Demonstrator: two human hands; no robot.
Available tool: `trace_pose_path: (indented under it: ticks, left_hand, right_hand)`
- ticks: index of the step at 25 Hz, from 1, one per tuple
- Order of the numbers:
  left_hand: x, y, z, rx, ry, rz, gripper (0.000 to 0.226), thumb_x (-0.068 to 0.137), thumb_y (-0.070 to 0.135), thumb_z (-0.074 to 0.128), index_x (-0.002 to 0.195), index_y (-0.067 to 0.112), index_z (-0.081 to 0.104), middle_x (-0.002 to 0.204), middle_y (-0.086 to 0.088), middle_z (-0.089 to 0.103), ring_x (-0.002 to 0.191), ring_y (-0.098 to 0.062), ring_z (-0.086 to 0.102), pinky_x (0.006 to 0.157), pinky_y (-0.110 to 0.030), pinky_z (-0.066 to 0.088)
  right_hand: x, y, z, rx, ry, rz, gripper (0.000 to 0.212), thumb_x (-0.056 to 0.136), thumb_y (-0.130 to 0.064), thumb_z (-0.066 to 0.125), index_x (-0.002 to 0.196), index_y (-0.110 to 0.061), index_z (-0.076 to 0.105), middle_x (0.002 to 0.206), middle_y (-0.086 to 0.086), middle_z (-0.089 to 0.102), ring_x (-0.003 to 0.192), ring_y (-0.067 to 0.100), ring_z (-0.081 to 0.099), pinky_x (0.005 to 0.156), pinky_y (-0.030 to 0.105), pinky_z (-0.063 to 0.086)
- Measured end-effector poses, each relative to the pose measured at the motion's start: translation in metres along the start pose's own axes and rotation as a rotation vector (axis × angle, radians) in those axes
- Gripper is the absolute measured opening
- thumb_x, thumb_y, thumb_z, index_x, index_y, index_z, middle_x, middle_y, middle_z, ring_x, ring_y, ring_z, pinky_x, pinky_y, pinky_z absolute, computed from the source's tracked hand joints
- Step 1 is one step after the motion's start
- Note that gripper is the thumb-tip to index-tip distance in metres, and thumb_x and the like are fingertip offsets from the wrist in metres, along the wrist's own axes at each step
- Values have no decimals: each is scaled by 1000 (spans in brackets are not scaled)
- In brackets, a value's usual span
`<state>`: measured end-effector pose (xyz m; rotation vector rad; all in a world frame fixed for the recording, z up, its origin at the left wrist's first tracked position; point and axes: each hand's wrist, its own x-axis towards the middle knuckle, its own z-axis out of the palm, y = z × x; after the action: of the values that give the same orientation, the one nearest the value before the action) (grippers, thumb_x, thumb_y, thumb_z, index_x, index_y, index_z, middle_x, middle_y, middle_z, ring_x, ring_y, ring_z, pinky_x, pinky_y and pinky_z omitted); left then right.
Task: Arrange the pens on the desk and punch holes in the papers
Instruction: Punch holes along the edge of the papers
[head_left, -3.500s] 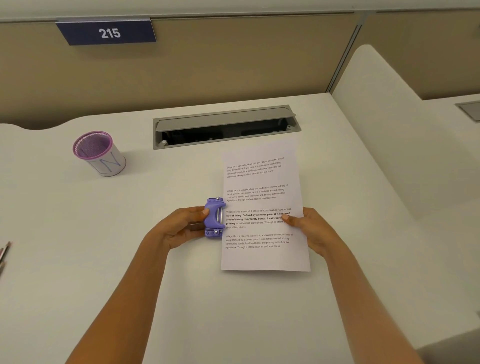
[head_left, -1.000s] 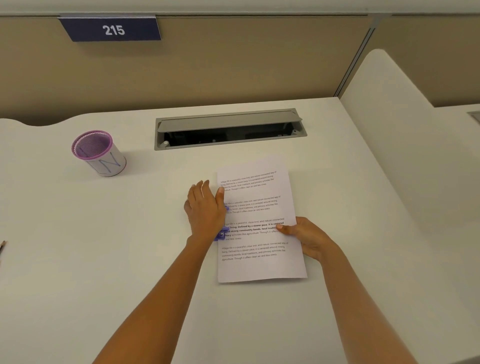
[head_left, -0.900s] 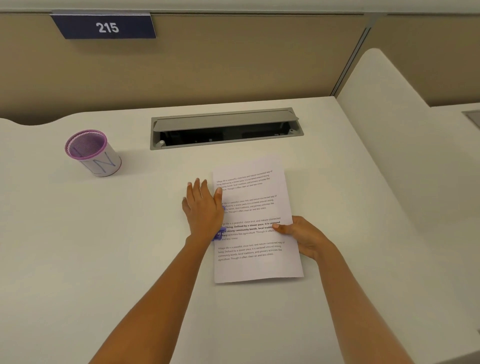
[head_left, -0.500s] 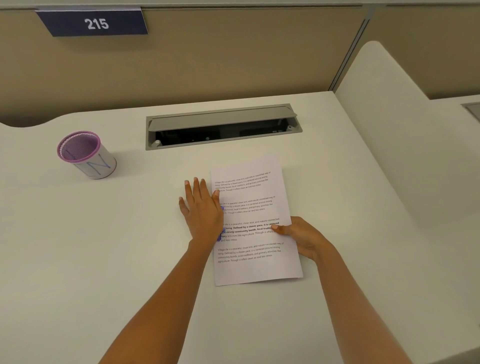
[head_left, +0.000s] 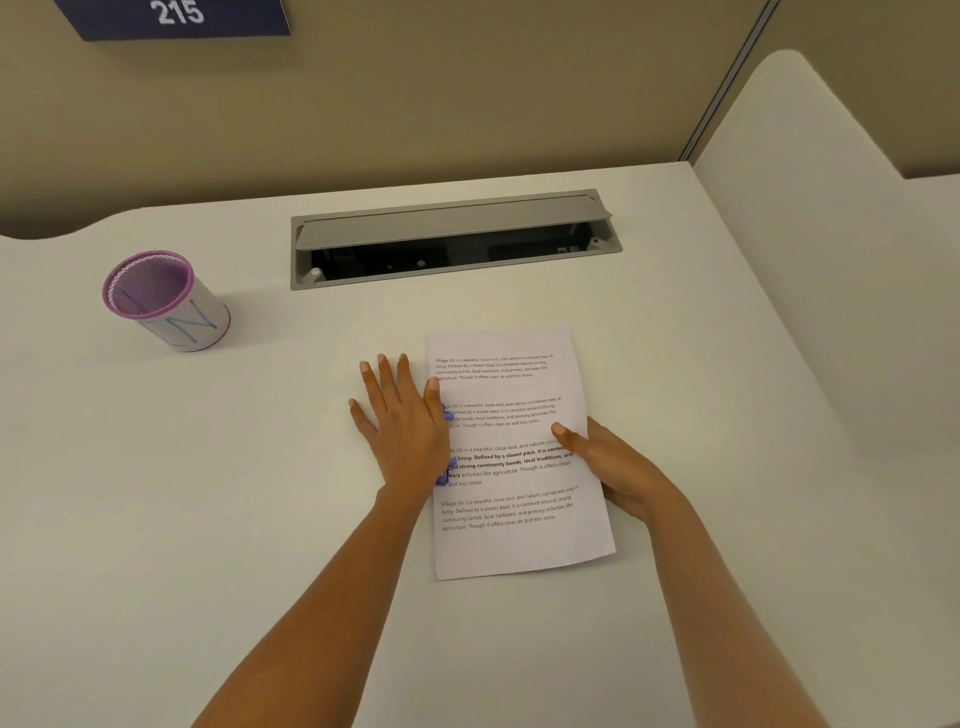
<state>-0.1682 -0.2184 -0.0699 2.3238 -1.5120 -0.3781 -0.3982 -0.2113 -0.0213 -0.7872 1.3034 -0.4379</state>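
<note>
Left hand (head_left: 402, 431), fingers spread flat, presses on a purple hole punch (head_left: 448, 470) at the paper's (head_left: 519, 545) left edge; right hand (head_left: 613, 473) fingers pinch its right edge on the bench (head_left: 208, 493).

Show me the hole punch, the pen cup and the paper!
hole punch (head_left: 448, 470), head view, purple corner peeking from under the hand
pen cup (head_left: 179, 325), head view, white side wall
paper (head_left: 519, 545), head view, blank bottom margin

The printed paper sheet (head_left: 511, 452) was white with black text. The plastic hole punch (head_left: 448, 470) was purple. The mesh pen cup (head_left: 163, 301) had a purple rim and a white wrap with blue lines.
</note>
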Motion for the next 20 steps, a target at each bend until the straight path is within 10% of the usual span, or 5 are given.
trace_pose_path:
  ticks: [5,13,20]
  left_hand:
    - [0,1,4,36,6,-37,60,98,47,8,151,19,13,161,-8,4,147,-24,-9,114,-56,-7]
    - [11,5,-17,-359,-175,-202,61,98,51,15,151,21,14,161,4,2,147,-12,-11,115,-48,-15]
    - [-22,-19,-59,-335,-147,-252,50,91,54,42,124,19,55,129,-4,58,119,-28,51,102,-48,32]
  right_hand:
    - [4,-2,0,-28,53,16,49,92,-56,49,134,-35,35,131,-11,56,120,14,57,105,43,45]
    - [-12,-2,-1,-78,48,-84,38,96,-15,57,134,-22,52,119,-5,66,108,14,64,88,29,53]
    - [-21,-4,-5,-71,49,-71,35,94,-13,61,128,-16,58,114,-2,70,104,18,68,90,37,55]
